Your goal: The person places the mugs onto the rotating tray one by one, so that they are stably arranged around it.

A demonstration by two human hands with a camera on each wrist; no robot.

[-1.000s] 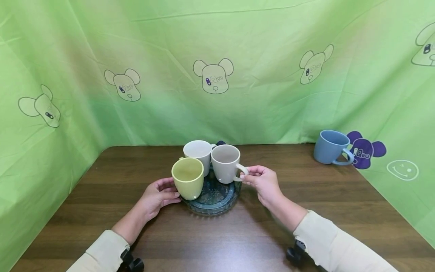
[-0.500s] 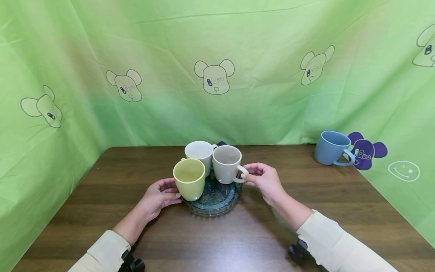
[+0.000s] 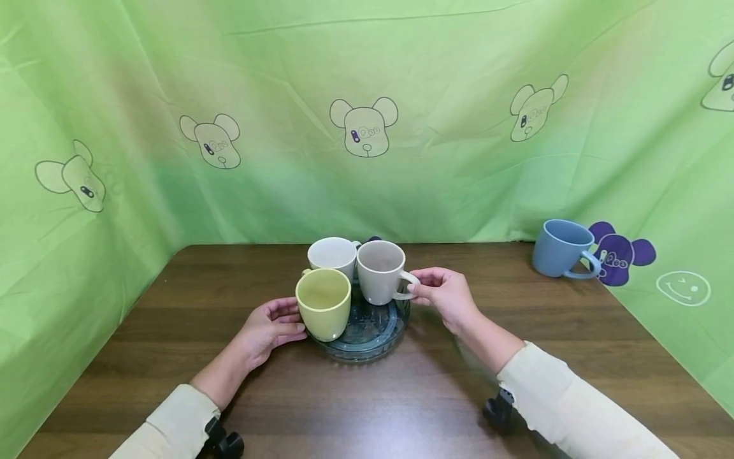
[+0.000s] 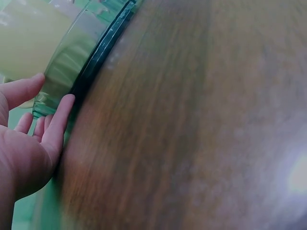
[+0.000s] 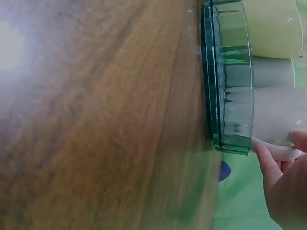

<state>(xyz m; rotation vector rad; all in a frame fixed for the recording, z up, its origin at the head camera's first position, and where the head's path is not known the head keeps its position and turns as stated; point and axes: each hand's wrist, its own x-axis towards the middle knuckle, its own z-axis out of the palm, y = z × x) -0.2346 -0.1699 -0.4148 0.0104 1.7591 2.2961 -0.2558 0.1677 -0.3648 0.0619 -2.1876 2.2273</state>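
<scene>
A round, clear blue-green tray [image 3: 373, 326] with a raised, ribbed wall [image 5: 235, 72] bears three mugs, all upright. My right hand [image 3: 446, 296] pinches the handle of the light grey mug [image 3: 380, 280], on the tray's right side. At the front left of the tray is a yellow mug [image 3: 324, 313]; a white mug [image 3: 331, 252] is behind it, partly hidden. My left hand [image 3: 266, 333] lies beside the yellow mug, its fingers loosely extended along the tray. In the left wrist view, the thumb [image 4: 29, 90] reaches the tray's rim and a fingertip lies by its base.
A blue mug [image 3: 561, 250] stands at the table's far right corner, its handle turned right. Behind and around the brown wooden table [image 3: 367, 414] hangs a green cloth [image 3: 275, 185] printed with bear heads, close along the back edge.
The mugs have shifted round slightly together: the yellow one rightward, the grey one back, the white one a little left. My right hand has followed the grey mug's handle; my left hand barely moves.
</scene>
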